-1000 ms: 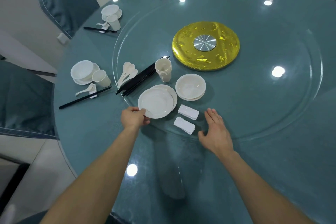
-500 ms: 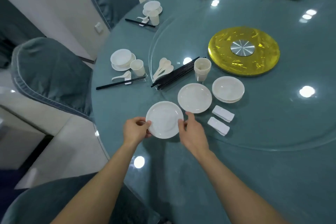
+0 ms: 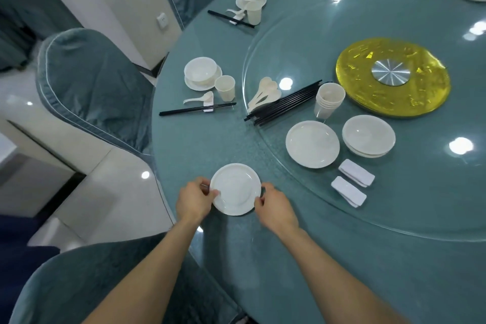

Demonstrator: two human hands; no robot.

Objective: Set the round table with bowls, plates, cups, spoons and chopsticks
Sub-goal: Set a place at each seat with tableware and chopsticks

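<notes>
both hands (image 3: 196, 198) (image 3: 274, 209) pinch plate (image 3: 235, 188) on table (image 3: 210, 139).

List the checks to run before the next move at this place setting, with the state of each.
1. Plate lies wholly on the table, inside its edge: ok.
2. Plate rests flat on the table rather than just above it: cannot tell.
3. Hands free for the next pick: not ok; left hand and right hand both pinch the plate's rim.
4. Stack of bowls on the glass turntable, nothing on top of it: ok.
5. Stack of cups upright: ok.
6. Spoons and loose chopsticks lie on the turntable: ok.
</notes>
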